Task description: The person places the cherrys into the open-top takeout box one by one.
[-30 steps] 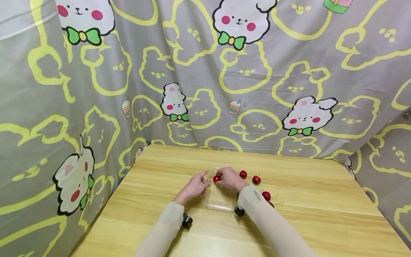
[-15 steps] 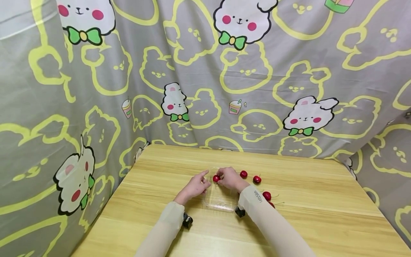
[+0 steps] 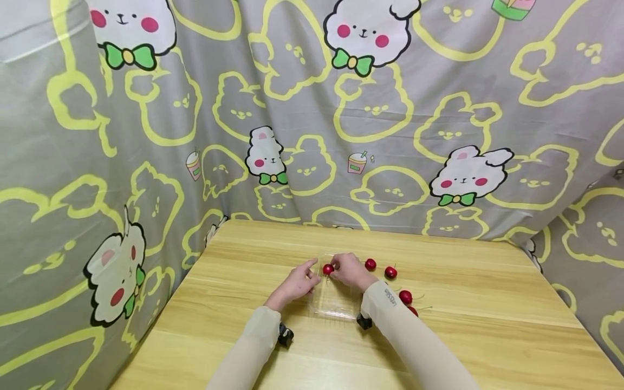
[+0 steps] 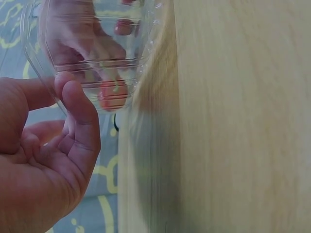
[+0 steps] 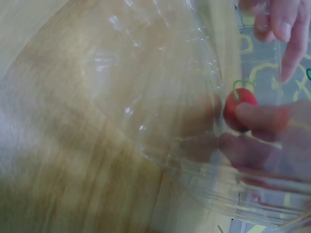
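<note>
A clear plastic container (image 3: pixel 336 313) lies on the table between both hands. My left hand (image 3: pixel 293 283) holds its left side, fingertips right at the rim in the left wrist view. Inside the container my right hand (image 3: pixel 347 271) pinches a red cherry (image 3: pixel 329 269) between thumb and fingers. In the right wrist view the cherry (image 5: pixel 238 110) shows a curled green stem, seen through the clear wall. Seen from the left wrist, the same cherry (image 4: pixel 112 94) sits low behind the ridged plastic, with the right fingers above it.
Several loose cherries lie right of the container: one (image 3: pixel 370 264) and another (image 3: pixel 391 272) farther back, one (image 3: pixel 405 297) nearer, and one (image 3: pixel 412 311) partly behind the right sleeve. A patterned grey curtain (image 3: pixel 302 114) hangs behind the wooden table (image 3: pixel 487 303).
The cherry in my right hand has shifted very slightly away from me within the container. My left hand stays at the container's side.
</note>
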The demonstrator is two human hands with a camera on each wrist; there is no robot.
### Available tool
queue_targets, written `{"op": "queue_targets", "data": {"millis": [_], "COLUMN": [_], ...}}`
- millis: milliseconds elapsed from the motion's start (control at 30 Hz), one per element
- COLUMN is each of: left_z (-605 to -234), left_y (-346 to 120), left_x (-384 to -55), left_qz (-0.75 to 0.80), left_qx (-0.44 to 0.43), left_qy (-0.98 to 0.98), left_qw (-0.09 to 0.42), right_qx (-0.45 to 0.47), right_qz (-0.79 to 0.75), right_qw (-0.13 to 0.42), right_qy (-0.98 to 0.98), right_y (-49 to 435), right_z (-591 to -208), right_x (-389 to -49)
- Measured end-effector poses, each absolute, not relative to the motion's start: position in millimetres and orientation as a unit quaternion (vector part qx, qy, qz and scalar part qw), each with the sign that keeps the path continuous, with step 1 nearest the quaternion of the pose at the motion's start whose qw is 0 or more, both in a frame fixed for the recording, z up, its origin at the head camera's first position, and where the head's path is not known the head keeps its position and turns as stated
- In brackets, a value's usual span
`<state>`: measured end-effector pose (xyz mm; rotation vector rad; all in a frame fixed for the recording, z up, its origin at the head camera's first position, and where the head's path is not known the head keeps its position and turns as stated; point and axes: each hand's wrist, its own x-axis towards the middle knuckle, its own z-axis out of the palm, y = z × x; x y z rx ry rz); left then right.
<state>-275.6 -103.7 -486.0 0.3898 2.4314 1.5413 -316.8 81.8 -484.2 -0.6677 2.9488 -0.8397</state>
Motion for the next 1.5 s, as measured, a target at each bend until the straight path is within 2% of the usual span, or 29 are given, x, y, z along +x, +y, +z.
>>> {"op": "queue_targets", "data": {"millis": [633, 1233, 1333, 1500], "left_z": [-489.6, -482.8, -475.2, -483.3], "left_y": [-108.1, -106.5, -105.5, -106.3], "left_x": [-277.4, -272.6, -267.4, -271.8], "left_qz": [0.578, 0.559, 0.556, 0.550], "left_qx": [0.145, 0.147, 0.147, 0.141], "left_qy": [0.788, 0.808, 0.810, 0.816], "left_qw": [0.151, 0.117, 0.111, 0.107], "right_qx": [-0.223, -0.221, -0.233, -0.277], "right_qz": [-0.269, -0.274, -0.278, -0.293], "right_qw": [0.001, 0.003, 0.013, 0.022], "right_qy": [0.937, 0.936, 0.932, 0.915], "right_y": [82.1, 89.5, 92.8, 98.3], "right_z": [-484.6, -480.4, -474.8, -463.0], "right_x": [-318.6, -314.5, -311.4, -307.6]}}
